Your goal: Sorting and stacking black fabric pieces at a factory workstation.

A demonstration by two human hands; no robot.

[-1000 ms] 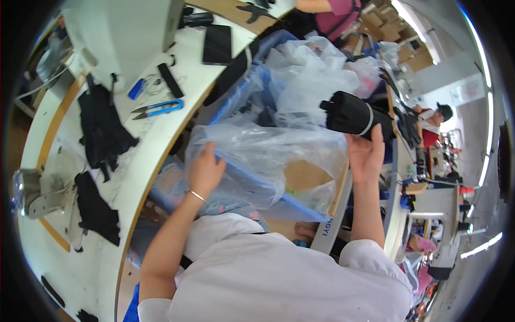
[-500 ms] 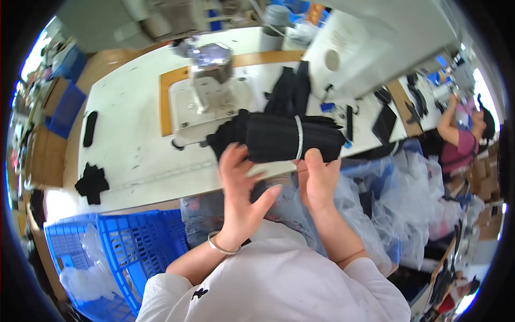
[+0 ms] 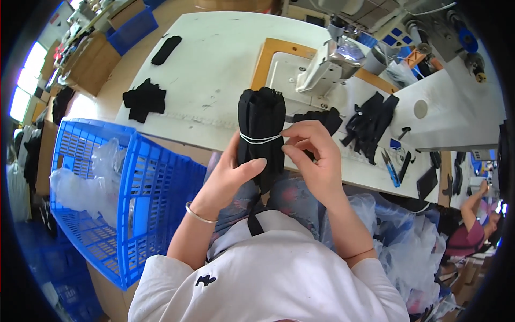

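A thick bundle of black fabric pieces point(image 3: 261, 114) stands nearly upright in front of me, at the table's near edge. A white elastic band point(image 3: 257, 140) runs round its middle in two strands. My left hand point(image 3: 228, 174) wraps the bundle from its left side, with the thumb across its front. On the other side, my right hand point(image 3: 319, 161) pinches the band between thumb and finger, pulling it slightly out from the cloth. A black strip point(image 3: 255, 217) hangs below the bundle over my lap.
A sewing machine point(image 3: 327, 67) stands on the white table point(image 3: 214, 59). Black cloth pieces point(image 3: 370, 123) and blue-handled snips point(image 3: 391, 170) lie to its right; other black pieces point(image 3: 145, 100) lie left. A blue crate point(image 3: 129, 198) holds clear plastic. Plastic bags point(image 3: 413, 241) and a person point(image 3: 466, 236) are at right.
The bundle has turned from lying sideways to upright. My left hand, spread before, now grips it; my right hand has moved from the bundle to its band. The view has swung left.
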